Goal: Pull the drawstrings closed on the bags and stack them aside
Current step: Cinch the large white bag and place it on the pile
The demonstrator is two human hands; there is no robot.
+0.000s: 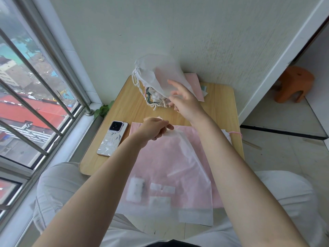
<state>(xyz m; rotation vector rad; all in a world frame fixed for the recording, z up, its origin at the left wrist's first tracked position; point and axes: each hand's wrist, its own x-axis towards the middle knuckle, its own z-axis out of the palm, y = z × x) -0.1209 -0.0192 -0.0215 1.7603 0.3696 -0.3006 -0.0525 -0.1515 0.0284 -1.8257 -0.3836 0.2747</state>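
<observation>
A translucent white drawstring bag [178, 175] lies across a pile of pink bags [142, 157] on the near half of the small wooden table [220, 107]. My left hand [154, 129] is closed on that bag's top edge. At the back of the table a cinched white bag [156, 72] tilts above a heap of closed bags whose knotted drawstrings [154, 99] hang toward me. My right hand [185, 99] is beside this bag's lower edge, fingers spread and gripping nothing; I cannot tell if they touch it.
A phone [113, 138] lies face down at the table's left edge. Left of it are a barred window [44, 97] and a green leaf [103, 109]. A wall stands right behind the table. An orange stool [293, 84] sits on the floor far right.
</observation>
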